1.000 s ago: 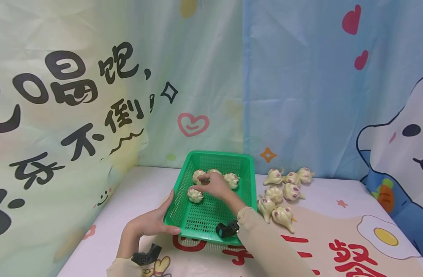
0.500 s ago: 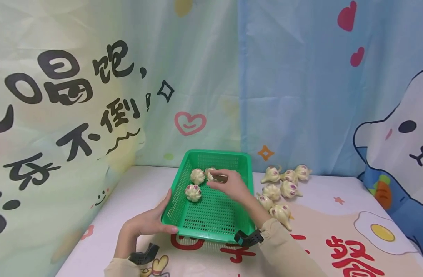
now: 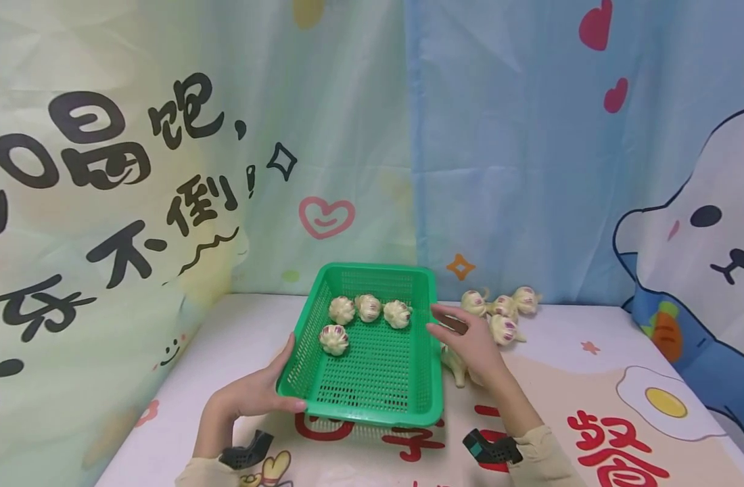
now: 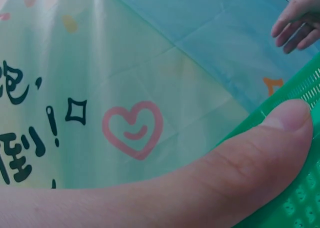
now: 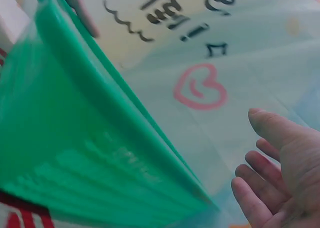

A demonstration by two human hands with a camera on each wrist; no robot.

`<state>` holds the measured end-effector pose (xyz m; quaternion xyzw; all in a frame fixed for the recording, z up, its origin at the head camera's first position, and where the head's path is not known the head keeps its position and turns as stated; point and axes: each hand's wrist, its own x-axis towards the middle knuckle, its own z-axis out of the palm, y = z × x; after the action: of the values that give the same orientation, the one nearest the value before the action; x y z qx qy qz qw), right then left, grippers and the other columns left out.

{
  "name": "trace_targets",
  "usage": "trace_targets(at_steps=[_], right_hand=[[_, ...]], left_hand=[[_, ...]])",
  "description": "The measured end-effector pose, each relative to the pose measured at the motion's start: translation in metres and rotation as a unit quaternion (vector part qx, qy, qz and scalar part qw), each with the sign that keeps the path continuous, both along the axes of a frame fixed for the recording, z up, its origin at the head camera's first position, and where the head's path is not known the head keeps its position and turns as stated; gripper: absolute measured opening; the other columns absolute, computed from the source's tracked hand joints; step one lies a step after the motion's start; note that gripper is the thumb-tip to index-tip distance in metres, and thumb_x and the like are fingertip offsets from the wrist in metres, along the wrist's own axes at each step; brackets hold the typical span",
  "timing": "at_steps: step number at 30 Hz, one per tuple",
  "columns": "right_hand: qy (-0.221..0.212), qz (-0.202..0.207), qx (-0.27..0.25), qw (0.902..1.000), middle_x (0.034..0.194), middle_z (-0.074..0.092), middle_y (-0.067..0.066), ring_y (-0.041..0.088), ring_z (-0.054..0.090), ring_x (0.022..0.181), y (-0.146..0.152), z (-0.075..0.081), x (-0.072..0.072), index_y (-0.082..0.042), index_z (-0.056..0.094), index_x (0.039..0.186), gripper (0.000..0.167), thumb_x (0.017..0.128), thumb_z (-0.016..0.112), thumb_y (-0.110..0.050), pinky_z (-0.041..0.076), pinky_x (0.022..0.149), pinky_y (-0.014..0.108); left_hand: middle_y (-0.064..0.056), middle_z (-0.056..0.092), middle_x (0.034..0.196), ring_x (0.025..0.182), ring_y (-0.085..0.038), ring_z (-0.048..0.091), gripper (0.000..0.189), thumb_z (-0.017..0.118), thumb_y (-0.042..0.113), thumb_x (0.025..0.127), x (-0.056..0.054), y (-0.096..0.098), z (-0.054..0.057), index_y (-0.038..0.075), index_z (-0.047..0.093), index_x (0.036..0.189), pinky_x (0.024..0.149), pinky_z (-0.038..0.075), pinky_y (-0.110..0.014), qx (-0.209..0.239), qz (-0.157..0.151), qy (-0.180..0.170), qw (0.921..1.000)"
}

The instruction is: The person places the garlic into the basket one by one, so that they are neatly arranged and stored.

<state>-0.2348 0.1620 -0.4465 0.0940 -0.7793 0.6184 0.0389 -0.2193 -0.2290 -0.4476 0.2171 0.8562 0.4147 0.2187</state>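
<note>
My left hand (image 3: pixel 253 393) grips the near left corner of a green plastic basket (image 3: pixel 372 372), fingers along its left side. In the left wrist view its thumb (image 4: pixel 250 163) lies over the rim of the basket (image 4: pixel 300 193). Several garlic bulbs (image 3: pixel 368 308) sit in the basket's far left and middle part. Just right of the basket hovers my right hand (image 3: pixel 472 341), fingers loosely bent and nothing in them. It partly hides the nearer of several garlic bulbs (image 3: pixel 504 330) on the table. In the right wrist view, the right hand (image 5: pixel 280 173) appears beside the basket wall (image 5: pixel 90 128), fingers spread.
The table is covered by a printed cloth (image 3: pixel 554 379) with red characters and a fried-egg picture. Behind it hangs a patterned curtain (image 3: pixel 494 135), close to the basket's far side. Another printed curtain (image 3: pixel 104 216) stands along the left.
My right hand has moved from over the garlic bulbs in the basket out past its right rim, uncovering the bulbs. The left hand keeps its grip, and the head view has turned slightly right.
</note>
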Motion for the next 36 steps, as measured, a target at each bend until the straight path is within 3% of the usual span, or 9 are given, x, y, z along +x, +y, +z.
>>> trace_targets(at_steps=[7,13,15,20,25,28,36], right_hand=[[-0.003,-0.113,0.006,0.9936,0.139,0.052,0.011,0.026,0.049,0.129,0.047,-0.007,0.003,-0.009,0.051,0.137,0.059,0.088,0.065,-0.040,0.047,0.082,0.010],[-0.028,-0.228,0.032,0.9728,0.137,0.054,0.011,0.027,0.052,0.126,0.075,-0.024,0.003,-0.010,0.052,0.136,0.060,0.088,0.065,-0.042,0.044,0.077,0.004],[-0.046,-0.253,0.046,0.9652,0.138,0.054,0.011,0.027,0.052,0.126,0.081,-0.031,0.002,-0.010,0.052,0.136,0.061,0.087,0.065,-0.044,0.047,0.081,0.009],[-0.071,-0.283,0.076,0.9533,0.139,0.052,0.014,0.031,0.051,0.126,0.092,-0.047,-0.005,-0.009,0.051,0.137,0.064,0.086,0.065,-0.046,0.051,0.089,0.029],[-0.087,-0.306,0.102,0.9425,0.138,0.049,0.022,0.037,0.050,0.124,0.095,-0.063,-0.012,-0.003,0.048,0.138,0.065,0.088,0.065,-0.041,0.045,0.097,0.046],[-0.098,-0.319,0.114,0.9358,0.136,0.048,0.025,0.039,0.049,0.123,0.098,-0.072,-0.016,-0.001,0.047,0.138,0.067,0.088,0.065,-0.040,0.043,0.098,0.049],[-0.123,-0.326,0.116,0.9302,0.137,0.048,0.025,0.039,0.048,0.124,0.102,-0.083,-0.027,-0.001,0.044,0.141,0.075,0.086,0.064,-0.048,0.042,0.100,0.050]], left_hand=[[-0.016,-0.016,0.158,0.146,-0.039,0.000,0.123,0.076,0.040,0.079,0.001,0.002,0.002,0.018,-0.022,0.149,0.112,0.020,-0.056,-0.009,0.004,0.002,1.0000],[-0.018,-0.014,0.158,0.145,-0.040,0.002,0.122,0.075,0.037,0.079,0.000,0.002,0.002,0.017,-0.023,0.149,0.112,0.019,-0.055,-0.016,0.002,-0.002,0.9999],[-0.017,-0.015,0.158,0.145,-0.039,0.002,0.122,0.075,0.037,0.079,0.000,0.003,0.001,0.018,-0.023,0.149,0.112,0.019,-0.055,-0.016,0.003,-0.007,0.9998],[-0.014,-0.017,0.158,0.146,-0.037,0.000,0.120,0.074,0.038,0.080,-0.001,0.002,0.000,0.020,-0.023,0.149,0.112,0.019,-0.054,-0.012,0.007,-0.019,0.9997],[-0.014,-0.018,0.158,0.146,-0.037,0.001,0.120,0.074,0.036,0.081,-0.001,0.001,-0.001,0.019,-0.023,0.149,0.112,0.018,-0.053,-0.006,0.009,-0.024,0.9997],[-0.015,-0.017,0.158,0.146,-0.037,0.002,0.119,0.074,0.035,0.081,0.001,0.001,-0.002,0.019,-0.023,0.149,0.112,0.019,-0.054,-0.003,0.008,-0.023,0.9997],[-0.017,-0.016,0.158,0.145,-0.037,0.003,0.119,0.074,0.032,0.082,0.000,0.001,0.000,0.018,-0.023,0.149,0.111,0.021,-0.053,-0.012,0.005,-0.008,0.9999]])
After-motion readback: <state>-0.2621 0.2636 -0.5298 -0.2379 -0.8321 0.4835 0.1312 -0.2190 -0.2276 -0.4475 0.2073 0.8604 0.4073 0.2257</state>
